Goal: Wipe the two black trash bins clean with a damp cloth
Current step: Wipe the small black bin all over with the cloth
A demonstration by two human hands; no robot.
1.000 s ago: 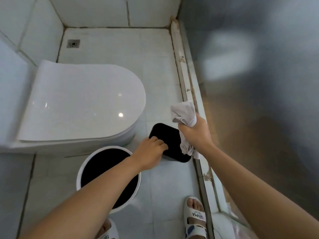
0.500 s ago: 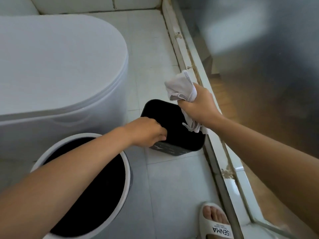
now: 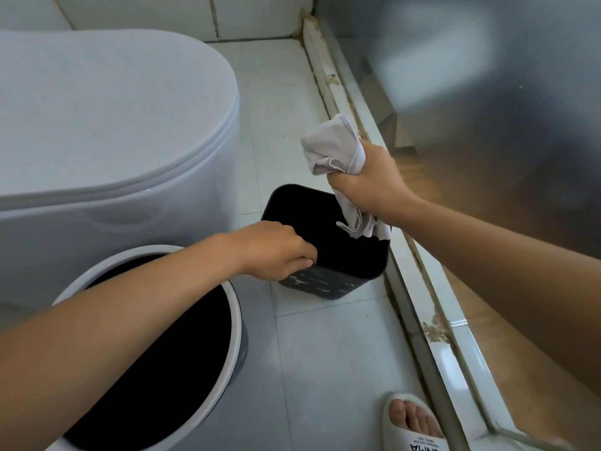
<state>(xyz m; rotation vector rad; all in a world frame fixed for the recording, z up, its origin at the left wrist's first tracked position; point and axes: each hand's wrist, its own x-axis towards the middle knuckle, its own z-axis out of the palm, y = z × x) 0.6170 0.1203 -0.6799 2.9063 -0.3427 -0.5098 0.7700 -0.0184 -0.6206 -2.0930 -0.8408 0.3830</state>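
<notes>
Left hand (image 3: 279,252) is on the near-left rim of the small square bin (image 3: 331,255), fingers curled over the edge & pinching it, thumb on the outside wall. That's the anchor. Right hand (image 3: 367,187) sits just above the bin's far-right corner, fist closed round the grey cloth (image 3: 335,151): one wad sticks up out of the top of the fist, a tail hangs down below the fingers, right over the bin's mouth. Can't tell if the tail touches the rim or just dangles in front of it.

So the key relation: bin opening lies directly below & a bit toward the person from the right fingers; cloth hand is the nearer one to the inside walls, left hand only steadies. Bin is squarish, no real long axis seen from above, standing upright on the tile between the toilet (image 3: 113,141) and the glass-door track (image 3: 406,262).

My read: wiping of this bin hasn't properly begun, outer wall below the left fingers looks streaked w/ pale marks. Next move likely a short drop of the cloth onto rim or wall, w/ left grip holding it from sliding.

Second one, the round bin (image 3: 234,320) w/ white rim, sits under the left forearm, nearer the person, not being touched. Sandalled foot (image 3: 413,421) below-right.
</notes>
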